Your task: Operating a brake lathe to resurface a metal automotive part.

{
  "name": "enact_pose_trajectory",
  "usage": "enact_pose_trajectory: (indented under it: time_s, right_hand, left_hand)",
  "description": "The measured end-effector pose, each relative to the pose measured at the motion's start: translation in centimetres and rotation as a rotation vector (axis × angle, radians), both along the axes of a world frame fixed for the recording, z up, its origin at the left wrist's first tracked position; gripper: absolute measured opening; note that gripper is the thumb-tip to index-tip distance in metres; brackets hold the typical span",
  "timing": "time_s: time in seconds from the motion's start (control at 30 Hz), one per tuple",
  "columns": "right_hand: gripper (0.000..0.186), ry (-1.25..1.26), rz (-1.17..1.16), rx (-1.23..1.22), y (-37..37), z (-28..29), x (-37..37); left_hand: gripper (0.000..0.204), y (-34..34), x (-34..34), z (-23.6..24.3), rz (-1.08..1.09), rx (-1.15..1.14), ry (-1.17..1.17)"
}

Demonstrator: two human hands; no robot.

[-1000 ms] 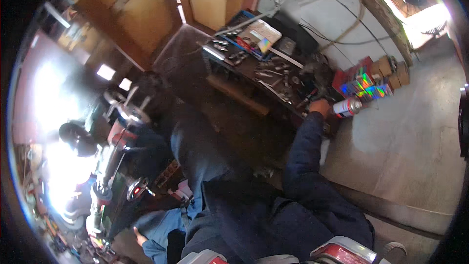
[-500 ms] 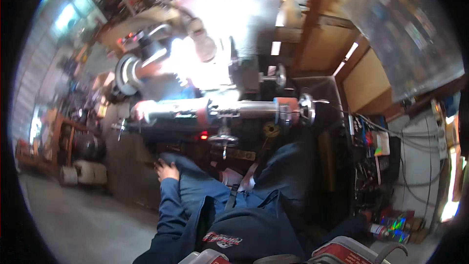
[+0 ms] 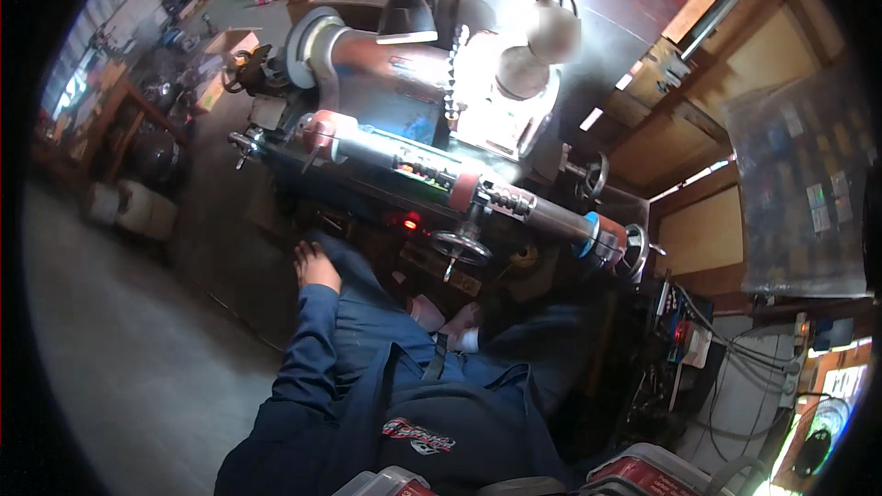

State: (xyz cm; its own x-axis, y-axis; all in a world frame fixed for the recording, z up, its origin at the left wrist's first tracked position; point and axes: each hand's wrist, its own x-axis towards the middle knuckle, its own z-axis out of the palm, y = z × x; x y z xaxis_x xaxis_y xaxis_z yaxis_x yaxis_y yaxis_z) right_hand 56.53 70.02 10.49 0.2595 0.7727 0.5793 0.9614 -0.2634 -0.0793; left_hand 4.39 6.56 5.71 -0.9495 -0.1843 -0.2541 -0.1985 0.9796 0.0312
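My left hand (image 3: pixel 315 268) rests on my left thigh, its fingers spread and holding nothing. In front of my knees stands a bench machine with a long horizontal steel cylinder assembly (image 3: pixel 377 145) with red end fittings. A chrome handwheel (image 3: pixel 461 248) hangs below its middle, and another handwheel (image 3: pixel 634 253) is at its right end. Above it is a thick horizontal shaft (image 3: pixel 381 60) with a round flange (image 3: pixel 310 41), beside a brightly lit lamp head (image 3: pixel 551 32). My right hand is not in view.
A dark kettle-like jug (image 3: pixel 407 9) stands at the back. At the right are a tool tray (image 3: pixel 684 344), cables, a wooden wall (image 3: pixel 698 239) with a plastic hanging organiser (image 3: pixel 795 193), and a fan (image 3: pixel 822 436). Cluttered shelving (image 3: pixel 110 119) and containers (image 3: pixel 138 216) are at the left.
The view has swung from the right-hand tool tray to face the machine. My right hand, earlier reaching among the tools, has left view. My left hand stays on my leg.
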Motion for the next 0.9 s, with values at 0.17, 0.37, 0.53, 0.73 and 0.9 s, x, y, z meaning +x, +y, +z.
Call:
enact_pose_trajectory:
  time_s: [0.17, 0.37, 0.53, 0.73, 0.9]
  right_hand:
    - [0.029, 0.139, -0.088, 0.143, -3.8, 1.9, -2.6]
    - [0.029, 1.170, 1.073, -0.275, -17.0, 8.7, -22.9]
    - [0.012, 0.717, 1.853, -0.738, -30.8, 11.3, -31.7]
    - [0.011, 0.885, 1.844, -1.050, -32.4, 11.5, -32.3]
    - [0.013, 0.505, 2.090, -0.853, -29.5, 16.3, -34.4]
  left_hand:
    - [0.024, 4.9, 2.2, 7.4, -0.173, 0.538, 0.115]
    - [0.018, 14.8, 6.8, 14.1, -0.407, 1.427, -0.217]
    - [0.024, 19.6, 10.9, 16.2, -0.473, 1.804, -0.213]
    - [0.020, 17.0, 10.8, 15.3, -0.136, 2.123, -0.540]
    - [0.022, 17.6, 10.9, 15.4, -0.044, 2.079, -0.324]
